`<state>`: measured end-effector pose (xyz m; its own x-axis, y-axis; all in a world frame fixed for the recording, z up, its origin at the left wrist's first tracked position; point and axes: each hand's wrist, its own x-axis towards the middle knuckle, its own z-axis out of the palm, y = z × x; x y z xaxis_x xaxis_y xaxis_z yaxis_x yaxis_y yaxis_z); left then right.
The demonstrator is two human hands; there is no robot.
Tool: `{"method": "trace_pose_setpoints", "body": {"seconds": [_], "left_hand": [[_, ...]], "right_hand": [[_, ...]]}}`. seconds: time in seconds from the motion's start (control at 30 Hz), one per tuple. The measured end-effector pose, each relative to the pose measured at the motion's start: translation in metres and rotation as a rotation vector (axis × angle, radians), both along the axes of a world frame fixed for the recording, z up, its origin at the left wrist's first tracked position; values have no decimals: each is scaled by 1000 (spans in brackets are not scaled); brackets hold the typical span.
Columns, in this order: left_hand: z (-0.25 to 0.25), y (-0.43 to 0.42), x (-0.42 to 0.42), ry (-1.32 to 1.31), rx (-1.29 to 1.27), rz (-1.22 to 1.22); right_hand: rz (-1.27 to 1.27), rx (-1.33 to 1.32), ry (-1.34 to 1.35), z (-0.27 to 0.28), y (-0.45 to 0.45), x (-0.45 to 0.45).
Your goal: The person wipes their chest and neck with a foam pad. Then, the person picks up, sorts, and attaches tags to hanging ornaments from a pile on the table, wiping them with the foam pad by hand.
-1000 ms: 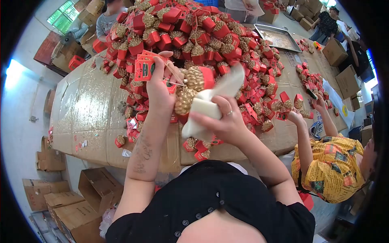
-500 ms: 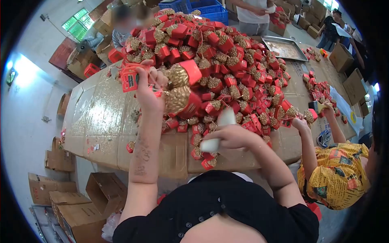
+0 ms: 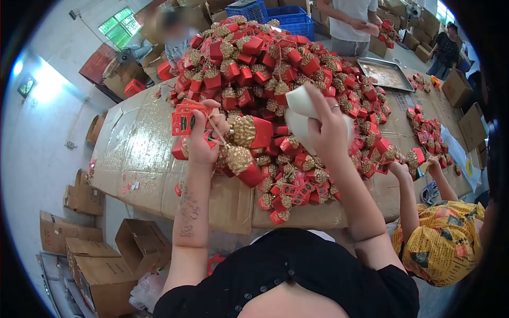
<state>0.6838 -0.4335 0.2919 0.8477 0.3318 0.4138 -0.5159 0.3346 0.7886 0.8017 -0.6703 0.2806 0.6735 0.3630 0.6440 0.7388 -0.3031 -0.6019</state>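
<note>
My left hand is closed on a fan of red tags and their pale strings. Two larger red-and-gold ornaments, with knobbly gold parts and red box-shaped ends, hang beside its fingers, over the pile. My right hand, a ring on one finger, grips a white pad-like object just right of those ornaments. A second white part below is smeared by motion, so its exact kind is unclear. Behind both hands rises a big heap of similar red-and-gold ornaments.
The ornaments lie on a cardboard-covered table with gold specks. A metal tray and blue crates stand farther back. At right, a person in a yellow patterned top handles ornaments. Cardboard boxes are on the floor at left.
My right hand and the white object have moved up and away from the table's front edge, toward the heap. The ornaments by my left hand have shifted slightly lower, their gold parts turned more into view.
</note>
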Motion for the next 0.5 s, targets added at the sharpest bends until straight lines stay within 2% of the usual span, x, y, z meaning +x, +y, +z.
{"method": "trace_pose_setpoints", "body": {"seconds": [0.03, 0.07, 0.1, 0.17, 0.23, 0.27, 0.3, 0.37, 0.43, 0.5], "left_hand": [[-2, -2, -2, -13, -14, 1], [-3, -3, -4, -31, -37, -2], [-2, -3, -8, -29, -37, 3], [3, -1, -14, -129, -1, 5], [-5, 18, -20, -143, -6, 1], [-9, 26, -25, -168, -57, -33], [-12, 28, -29, -186, -113, -68], [-10, 23, -31, -165, -140, -53], [-12, 26, -33, -208, -140, -174], [-10, 25, -38, -206, -156, -166]], "right_hand": [[43, 171, -116, 10, 2, -12], [200, 193, -277, 2, 11, -22], [315, 12, -372, -25, 20, -29], [442, -293, -246, -61, 33, -22], [255, -274, 0, -86, 29, 0], [93, -98, 81, -68, 24, -6], [203, 257, 256, -47, 21, -11], [270, 561, 81, -8, 27, -31], [523, 182, -370, -14, 33, -46], [726, -173, -504, -36, 43, -37]]}}
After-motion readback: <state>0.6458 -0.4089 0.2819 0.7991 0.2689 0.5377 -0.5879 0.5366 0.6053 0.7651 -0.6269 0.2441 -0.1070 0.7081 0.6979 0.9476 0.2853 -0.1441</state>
